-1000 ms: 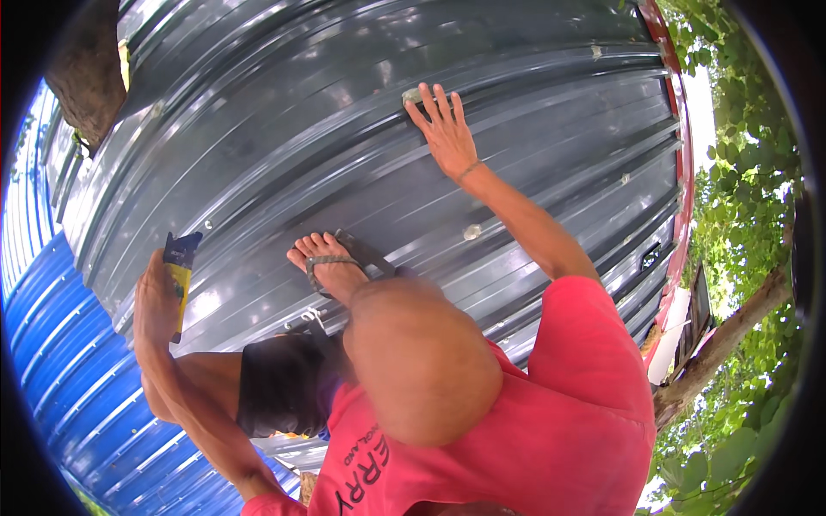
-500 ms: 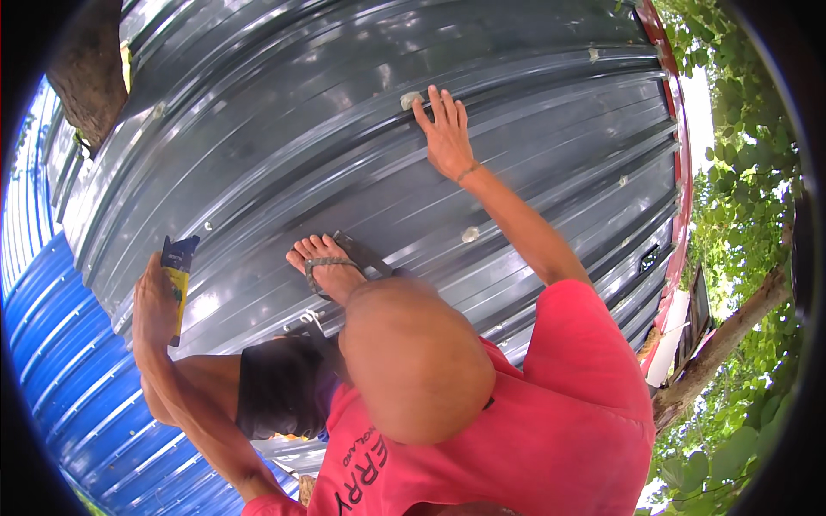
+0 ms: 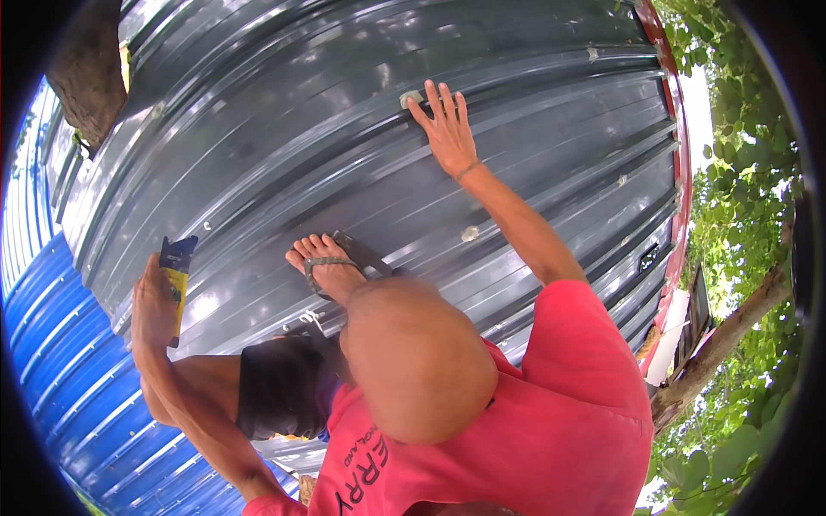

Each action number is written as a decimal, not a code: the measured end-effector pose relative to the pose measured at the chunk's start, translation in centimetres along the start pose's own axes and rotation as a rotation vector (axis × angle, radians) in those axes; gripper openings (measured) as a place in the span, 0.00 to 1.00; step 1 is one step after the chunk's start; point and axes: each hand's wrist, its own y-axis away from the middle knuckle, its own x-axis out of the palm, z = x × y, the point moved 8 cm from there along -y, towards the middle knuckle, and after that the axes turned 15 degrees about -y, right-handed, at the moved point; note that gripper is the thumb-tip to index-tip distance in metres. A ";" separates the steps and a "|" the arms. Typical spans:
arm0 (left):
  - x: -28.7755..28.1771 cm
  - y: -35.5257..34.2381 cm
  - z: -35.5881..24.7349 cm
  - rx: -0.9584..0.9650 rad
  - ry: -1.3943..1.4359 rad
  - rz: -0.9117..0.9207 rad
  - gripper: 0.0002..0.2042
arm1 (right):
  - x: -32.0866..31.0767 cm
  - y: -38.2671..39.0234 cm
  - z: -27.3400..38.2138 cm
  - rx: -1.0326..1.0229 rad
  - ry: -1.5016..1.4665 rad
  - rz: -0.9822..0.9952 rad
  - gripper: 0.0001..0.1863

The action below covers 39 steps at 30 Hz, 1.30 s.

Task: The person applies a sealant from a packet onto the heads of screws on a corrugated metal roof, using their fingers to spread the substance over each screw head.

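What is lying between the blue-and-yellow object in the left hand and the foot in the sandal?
In the head view, only the grey ribbed metal sheet shows between the blue-and-yellow object and the foot; that stretch is bare.

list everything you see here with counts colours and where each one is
ribbed sheets: count unclear, dark grey, across the centre
lower-left sheeting: count unclear, blue, lower left
packet: 1, dark blue and yellow, held at left
patches: at least 4, whitish, scattered on the grey sheets
edging: 1, red, right
trunk: 1, brown, upper left
branch: 1, brown, lower right
foliage: uncountable, green, right
shirt: 1, red, bottom
shorts: 1, dark, lower left
sandal: 1, dark, centre
foot: 1, bare-toed, in the sandal
left hand: 1, bare, holding the packet
right hand: 1, bare, spread beside a patch
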 end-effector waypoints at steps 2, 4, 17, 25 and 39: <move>0.1 -0.1 0.0 0.005 0.002 0.001 0.11 | -0.1 -0.5 -0.3 -0.004 -0.018 -0.032 0.38; 0.2 -0.2 -0.1 0.007 0.007 0.018 0.11 | 0.0 -0.3 -1.1 0.018 -0.149 -0.072 0.40; 0.3 -0.4 0.3 -0.007 -0.014 0.029 0.12 | 0.5 0.4 1.1 0.036 -0.143 -0.029 0.40; 0.3 -0.3 0.6 -0.004 -0.012 -0.012 0.13 | 0.5 1.3 -2.0 -0.008 0.080 0.078 0.41; -0.1 -0.4 0.5 -0.024 -0.049 -0.034 0.15 | -1.2 -3.0 -4.7 -0.099 -0.135 -0.053 0.33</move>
